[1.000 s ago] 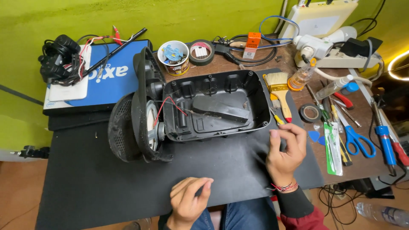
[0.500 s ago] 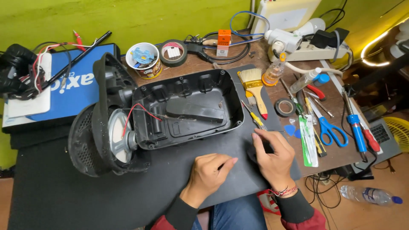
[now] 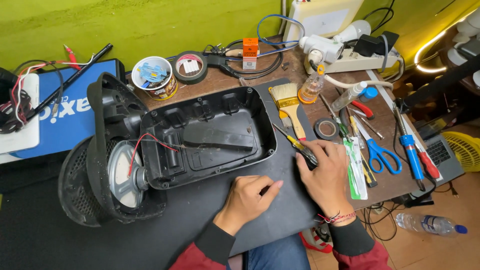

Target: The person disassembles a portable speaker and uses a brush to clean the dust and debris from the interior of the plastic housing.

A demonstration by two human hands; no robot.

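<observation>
Your black work mat (image 3: pixel 60 235) lies under both hands and under everything you are working on. On it, just beyond your fingertips, sits the opened black speaker housing (image 3: pixel 210 135), its hollow back shell facing up. To the far side of your left-hand fingers the front half (image 3: pixel 107 165) stands tilted on edge, with the round silver speaker driver (image 3: pixel 120 172) showing and a red wire (image 3: pixel 150 140) running from it into the shell.

Your left hand (image 3: pixel 247 197) rests on the mat just short of the shell's near rim, fingers loosely curled and the index finger stretched out; it grips nothing.

Your right hand (image 3: pixel 327 175) lies at the mat's right edge, fingers closed around the dark handle of a screwdriver (image 3: pixel 297 145). Its yellow-banded shaft sticks out past your fingertips toward the shell's near right corner; whether the tip touches the shell I cannot tell.

Beyond those fingers lies a yellow-handled paintbrush (image 3: pixel 290 107), bristles pointing away from you. Off the little-finger side of your right hand are a green-and-white packet (image 3: pixel 356 172), blue-handled scissors (image 3: pixel 379 150) and a blue-handled soldering iron (image 3: pixel 407 145). A small roll of black tape (image 3: pixel 327 129) lies just past your right knuckles. Well beyond both hands stand a paper cup of small parts (image 3: pixel 155 77) and a larger tape roll (image 3: pixel 191 66).
</observation>
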